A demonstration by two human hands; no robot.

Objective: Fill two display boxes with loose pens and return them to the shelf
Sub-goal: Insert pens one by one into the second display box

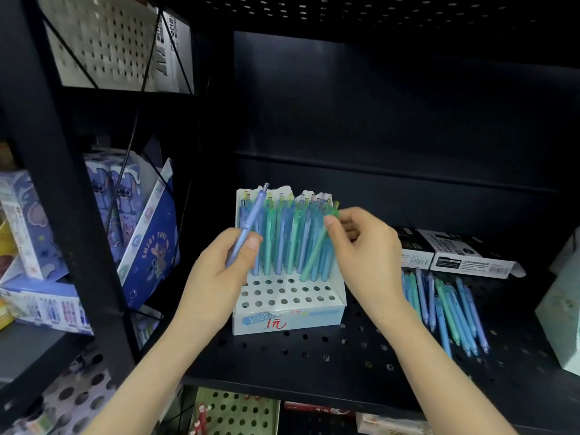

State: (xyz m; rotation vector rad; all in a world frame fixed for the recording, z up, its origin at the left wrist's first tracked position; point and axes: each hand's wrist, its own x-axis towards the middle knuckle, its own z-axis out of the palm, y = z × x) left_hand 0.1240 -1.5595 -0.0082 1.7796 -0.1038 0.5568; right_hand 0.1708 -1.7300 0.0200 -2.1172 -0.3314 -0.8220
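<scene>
Our left hand [216, 277] gripped a pale lilac plastic click pen [251, 218], fingers and thumb curled round its lower barrel. Its clicker end tilted up before the left side of the white cardboard display box with a perforated top [314, 318]. The box stood left of centre on the black perforated metal shelf [282, 356], near its front edge. Upright blue, green and lilac pens filled its back rows, and its front rows of holes showed open. Our right hand [367, 252] pinched a translucent green pen [315, 249] near its top between thumb and forefinger. The pen leaned, its lower tip at the box's right side; whether it sat in a hole we could not tell. The heap of loose blue and green pens [448, 309] lay toward the shelf's right front, beside our right wrist, with two flat black-and-white cartons [455, 255] behind it
</scene>
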